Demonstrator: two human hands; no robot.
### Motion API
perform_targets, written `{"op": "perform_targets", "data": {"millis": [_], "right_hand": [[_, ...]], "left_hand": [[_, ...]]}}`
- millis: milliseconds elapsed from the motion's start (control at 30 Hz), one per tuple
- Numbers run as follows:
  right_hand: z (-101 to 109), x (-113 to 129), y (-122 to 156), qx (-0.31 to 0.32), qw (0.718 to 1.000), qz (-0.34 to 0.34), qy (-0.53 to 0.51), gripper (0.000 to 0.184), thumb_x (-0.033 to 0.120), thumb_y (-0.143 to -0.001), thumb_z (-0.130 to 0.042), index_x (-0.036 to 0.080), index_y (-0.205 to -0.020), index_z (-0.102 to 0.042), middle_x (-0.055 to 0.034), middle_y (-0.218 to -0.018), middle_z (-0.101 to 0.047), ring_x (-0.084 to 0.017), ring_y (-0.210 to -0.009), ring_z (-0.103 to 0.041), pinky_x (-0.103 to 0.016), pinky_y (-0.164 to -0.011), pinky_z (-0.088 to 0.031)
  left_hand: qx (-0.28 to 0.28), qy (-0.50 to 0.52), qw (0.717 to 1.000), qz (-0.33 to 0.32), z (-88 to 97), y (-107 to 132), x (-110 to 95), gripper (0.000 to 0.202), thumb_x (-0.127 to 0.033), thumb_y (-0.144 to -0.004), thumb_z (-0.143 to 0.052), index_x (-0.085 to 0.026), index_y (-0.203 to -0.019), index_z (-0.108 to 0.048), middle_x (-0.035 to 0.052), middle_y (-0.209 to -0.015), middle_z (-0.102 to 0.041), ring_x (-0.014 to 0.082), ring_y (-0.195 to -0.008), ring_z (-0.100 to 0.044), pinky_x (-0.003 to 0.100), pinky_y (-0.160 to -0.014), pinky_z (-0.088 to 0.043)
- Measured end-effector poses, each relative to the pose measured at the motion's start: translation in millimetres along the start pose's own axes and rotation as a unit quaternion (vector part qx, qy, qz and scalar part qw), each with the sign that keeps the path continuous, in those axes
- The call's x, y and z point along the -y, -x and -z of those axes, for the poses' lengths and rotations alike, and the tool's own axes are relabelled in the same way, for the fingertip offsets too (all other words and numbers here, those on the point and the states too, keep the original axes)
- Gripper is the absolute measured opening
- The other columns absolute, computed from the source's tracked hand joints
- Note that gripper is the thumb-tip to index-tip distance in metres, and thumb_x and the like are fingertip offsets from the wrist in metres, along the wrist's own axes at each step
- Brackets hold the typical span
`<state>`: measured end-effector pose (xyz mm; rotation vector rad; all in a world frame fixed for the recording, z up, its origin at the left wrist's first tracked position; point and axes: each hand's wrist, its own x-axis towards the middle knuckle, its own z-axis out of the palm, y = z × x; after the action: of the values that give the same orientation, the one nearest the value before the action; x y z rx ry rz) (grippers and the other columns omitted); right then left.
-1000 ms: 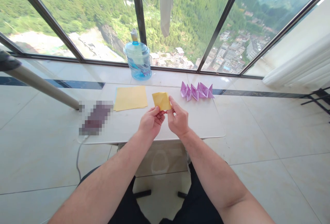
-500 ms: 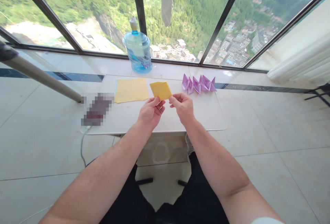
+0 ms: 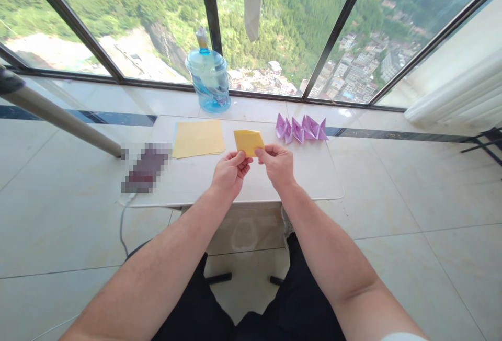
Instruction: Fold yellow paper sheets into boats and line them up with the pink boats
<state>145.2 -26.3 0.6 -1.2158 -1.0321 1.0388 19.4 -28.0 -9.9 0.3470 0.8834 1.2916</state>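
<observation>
A small folded piece of yellow paper (image 3: 248, 142) is held up over the white table (image 3: 188, 184). My left hand (image 3: 231, 172) pinches its lower left edge, thumb in front. My right hand (image 3: 278, 163) grips its lower right corner between thumb and fingers. To the left lies a stack of flat yellow paper sheets (image 3: 198, 139), with a bluish edge showing at its left side. Several folded purple paper pieces (image 3: 300, 128) stand in a row at the table's back right.
A blue water jug (image 3: 209, 80) stands behind the table by the window. At the table's left is a blurred-out dark object (image 3: 146, 168) with a grey cable (image 3: 122, 226). A slanted pole (image 3: 70, 116) reaches in from the left.
The yellow paper has turned in my fingers and moved slightly right and down. My right thumb now lies further over its front, and both hands are closer together.
</observation>
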Motion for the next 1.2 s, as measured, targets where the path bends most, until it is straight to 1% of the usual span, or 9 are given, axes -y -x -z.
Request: {"op": "perform_targets", "data": {"millis": [200, 367, 667, 800, 867, 933, 1000, 1100, 1200], "right_hand": [[-1, 2, 1, 0.005, 1.000, -0.010, -0.004, 0.027, 0.042, -0.068, -0.078, 0.017, -0.076, -0.072, -0.0001, -0.060, -0.067, -0.015, -0.058, -0.061, -0.028, -0.059, -0.050], [1, 1, -1, 0.028, 0.999, 0.008, -0.018, 0.034, 0.044, -0.067, -0.080, 0.019, -0.088, -0.072, -0.0034, -0.084, -0.074, -0.018, -0.076, -0.067, -0.031, -0.072, -0.055], [1, 8, 1, 0.013, 0.998, 0.002, 0.069, 0.022, 0.039, -0.071, -0.073, 0.019, -0.079, -0.067, 0.0027, -0.068, -0.063, -0.014, -0.066, -0.056, -0.026, -0.062, -0.049], [2, 9, 0, 0.003, 0.996, 0.008, 0.092, 0.021, 0.039, -0.073, -0.070, 0.019, -0.072, -0.065, 0.0039, -0.063, -0.057, -0.013, -0.062, -0.051, -0.026, -0.059, -0.045], [6, 10, -3, 0.020, 0.993, 0.018, 0.119, 0.021, 0.038, -0.073, -0.070, 0.019, -0.068, -0.062, 0.0047, -0.061, -0.054, -0.012, -0.060, -0.048, -0.025, -0.057, -0.042], [11, 10, -4, 0.052, 0.985, 0.032, 0.164, 0.023, 0.037, -0.073, -0.070, 0.019, -0.064, -0.058, 0.0056, -0.058, -0.051, -0.011, -0.058, -0.045, -0.024, -0.054, -0.038], [15, 9, -5, 0.092, 0.972, 0.046, 0.209, 0.025, 0.036, -0.073, -0.069, 0.019, -0.061, -0.055, 0.0062, -0.056, -0.048, -0.010, -0.056, -0.042, -0.023, -0.051, -0.034], [18, 7, -4, 0.142, 0.951, 0.069, 0.267, 0.021, 0.032, -0.075, -0.066, 0.018, -0.061, -0.056, 0.0061, -0.055, -0.049, -0.010, -0.056, -0.042, -0.023, -0.051, -0.031], [18, 6, -2, 0.152, 0.927, 0.090, 0.332, 0.017, 0.029, -0.077, -0.063, 0.018, -0.064, -0.060, 0.0050, -0.056, -0.054, -0.010, -0.057, -0.044, -0.023, -0.053, -0.031]], "left_hand": [[-0.015, -0.011, 0.999, -0.027, 1.1, -2, -2, 0.020, -0.018, -0.073, -0.079, -0.015, -0.075, -0.060, 0.0004, -0.065, -0.066, 0.0082, -0.059, -0.062, 0.019, -0.058, -0.045], [0.010, -0.052, 0.997, -0.051, 1.0, 0, 3, 0.030, -0.025, -0.065, -0.086, -0.015, -0.073, -0.059, -0.0008, -0.065, -0.065, 0.0084, -0.059, -0.061, 0.020, -0.059, -0.045], [0.024, -0.063, 0.997, -0.023, -4.2, 10, 15, 0.033, -0.030, -0.064, -0.087, -0.016, -0.075, -0.059, -0.0018, -0.068, -0.064, 0.0094, -0.064, -0.062, 0.022, -0.062, -0.044], [0.042, -0.074, 0.996, -0.006, -3.9, 8, 13, 0.031, -0.030, -0.064, -0.085, -0.017, -0.074, -0.058, -0.0005, -0.070, -0.065, 0.0120, -0.068, -0.064, 0.024, -0.065, -0.046], [0.067, -0.101, 0.992, -0.027, -3.8, 6, 7, 0.029, -0.029, -0.064, -0.083, -0.017, -0.081, -0.063, 0.0020, -0.079, -0.069, 0.0146, -0.076, -0.066, 0.026, -0.069, -0.048], [0.093, -0.140, 0.983, -0.079, -3.6, 4, -1, 0.036, -0.027, -0.064, -0.082, -0.018, -0.095, -0.067, 0.0033, -0.091, -0.072, 0.0162, -0.084, -0.066, 0.027, -0.073, -0.049], [0.113, -0.211, 0.963, -0.126, -3.1, 3, -11, 0.039, -0.026, -0.064, -0.082, -0.019, -0.100, -0.069, 0.0031, -0.093, -0.073, 0.0166, -0.084, -0.065, 0.028, -0.075, -0.049], [0.131, -0.350, 0.917, -0.142, -1.7, 2, -23, 0.026, -0.028, -0.065, -0.081, -0.017, -0.086, -0.072, 0.0023, -0.080, -0.071, 0.0161, -0.074, -0.063, 0.027, -0.069, -0.047], [0.138, -0.413, 0.886, -0.158, -0.2, 2, -27, 0.019, -0.027, -0.064, -0.080, -0.018, -0.079, -0.072, 0.0010, -0.075, -0.071, 0.0166, -0.071, -0.062, 0.026, -0.067, -0.047]]}}
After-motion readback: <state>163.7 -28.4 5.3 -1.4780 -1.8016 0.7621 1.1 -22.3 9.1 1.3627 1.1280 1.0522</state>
